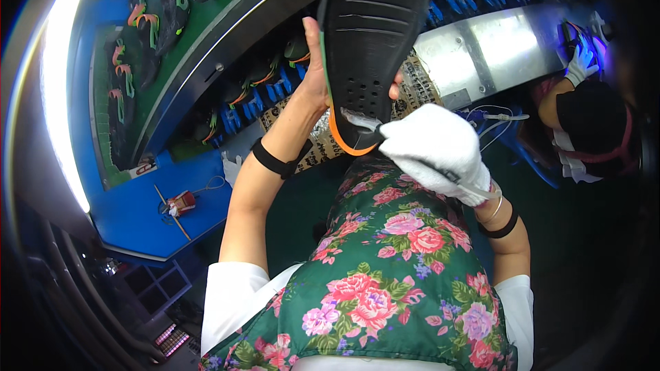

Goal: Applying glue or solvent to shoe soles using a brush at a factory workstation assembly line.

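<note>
A shoe (371, 41) is held up in front of me with its black underside facing me. Grooves cross its wide far end, and small holes dot the narrower near end, which has an orange rim. My left hand (316, 82) is closed round it from beneath, with the thumb along the left edge and fingertips showing at the right. In a white knit glove, my right hand (433, 148) grips a brush (363, 121). Its pale, wet-looking tip touches the shoe's near end. The glove hides most of the handle, and a translucent tube runs beside the wrist.
A conveyor (509, 48) with a metal edge runs behind the shoe, with more shoes on blue holders. A green shelf (227, 20) carries orange-and-black shoes at the left. Below it stands a blue table (165, 213) with a small red object. A co-worker's gloved hand (581, 65) is at the far right.
</note>
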### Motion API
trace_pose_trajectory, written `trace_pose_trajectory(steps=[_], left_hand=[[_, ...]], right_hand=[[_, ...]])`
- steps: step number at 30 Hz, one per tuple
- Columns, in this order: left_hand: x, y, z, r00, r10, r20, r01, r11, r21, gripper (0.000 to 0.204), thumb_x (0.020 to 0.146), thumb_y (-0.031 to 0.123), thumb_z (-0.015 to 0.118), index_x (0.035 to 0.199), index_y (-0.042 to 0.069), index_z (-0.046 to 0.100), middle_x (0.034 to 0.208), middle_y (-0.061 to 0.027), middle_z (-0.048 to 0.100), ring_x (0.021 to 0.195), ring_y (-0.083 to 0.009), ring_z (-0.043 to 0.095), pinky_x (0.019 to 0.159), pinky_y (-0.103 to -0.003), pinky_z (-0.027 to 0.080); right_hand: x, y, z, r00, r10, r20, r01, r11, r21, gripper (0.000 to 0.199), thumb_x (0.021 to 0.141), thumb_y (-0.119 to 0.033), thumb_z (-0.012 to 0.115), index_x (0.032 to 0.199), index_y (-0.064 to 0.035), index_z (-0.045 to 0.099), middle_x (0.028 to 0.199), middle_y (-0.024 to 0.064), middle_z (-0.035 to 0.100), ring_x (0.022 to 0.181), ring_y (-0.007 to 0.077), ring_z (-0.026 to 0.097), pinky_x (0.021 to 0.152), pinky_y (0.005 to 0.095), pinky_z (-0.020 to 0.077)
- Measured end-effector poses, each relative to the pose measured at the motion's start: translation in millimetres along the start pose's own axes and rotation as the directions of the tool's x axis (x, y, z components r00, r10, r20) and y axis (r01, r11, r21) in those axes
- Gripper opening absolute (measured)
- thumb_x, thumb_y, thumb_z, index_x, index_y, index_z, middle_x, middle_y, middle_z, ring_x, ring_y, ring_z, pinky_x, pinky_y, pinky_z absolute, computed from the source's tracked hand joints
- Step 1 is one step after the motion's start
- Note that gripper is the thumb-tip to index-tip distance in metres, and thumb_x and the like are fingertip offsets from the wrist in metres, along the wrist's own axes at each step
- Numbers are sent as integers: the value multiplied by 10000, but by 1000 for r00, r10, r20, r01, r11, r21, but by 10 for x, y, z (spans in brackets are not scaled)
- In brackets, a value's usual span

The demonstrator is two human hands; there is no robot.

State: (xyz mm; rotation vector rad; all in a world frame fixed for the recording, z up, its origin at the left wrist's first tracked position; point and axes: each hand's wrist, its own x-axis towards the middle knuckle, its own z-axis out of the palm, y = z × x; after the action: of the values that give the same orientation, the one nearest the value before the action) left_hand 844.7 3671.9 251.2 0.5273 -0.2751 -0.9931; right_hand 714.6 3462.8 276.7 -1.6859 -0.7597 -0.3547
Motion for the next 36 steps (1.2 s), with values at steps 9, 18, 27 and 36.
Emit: trace_pose_trajectory(steps=[9,18,27,36], left_hand=[[-76,31,-34,955,-167,-244,212,962,174,1060,843,881,325,1426,15,508,1188,-225,673,963,-295,737,815,-447,640],[-7,-38,72,850,-14,-527,339,780,527,921,927,805,338,1377,38,579,1225,-177,676,1081,-248,701,886,-327,599],[-95,-316,30,804,-11,-595,10,1000,-6,798,1034,660,278,1415,-8,491,1202,-240,665,963,-349,718,873,-471,604],[-357,-813,90,771,46,-635,94,978,186,392,1069,211,473,1395,-3,520,1411,-152,566,1278,-297,573,1117,-467,466]], right_hand=[[99,42,-109,985,15,172,-45,984,173,272,691,-21,829,951,-88,785,1023,121,762,860,263,717,796,362,565],[140,158,-53,949,11,314,-37,996,76,233,739,-46,796,967,-87,774,1006,103,759,902,291,718,874,397,550],[17,158,-186,717,692,-86,-487,585,649,164,825,44,734,987,21,753,1030,139,758,943,185,714,869,306,564],[134,220,-297,922,369,-120,-363,929,68,163,793,11,780,955,-13,772,982,124,770,922,218,741,841,343,582]])
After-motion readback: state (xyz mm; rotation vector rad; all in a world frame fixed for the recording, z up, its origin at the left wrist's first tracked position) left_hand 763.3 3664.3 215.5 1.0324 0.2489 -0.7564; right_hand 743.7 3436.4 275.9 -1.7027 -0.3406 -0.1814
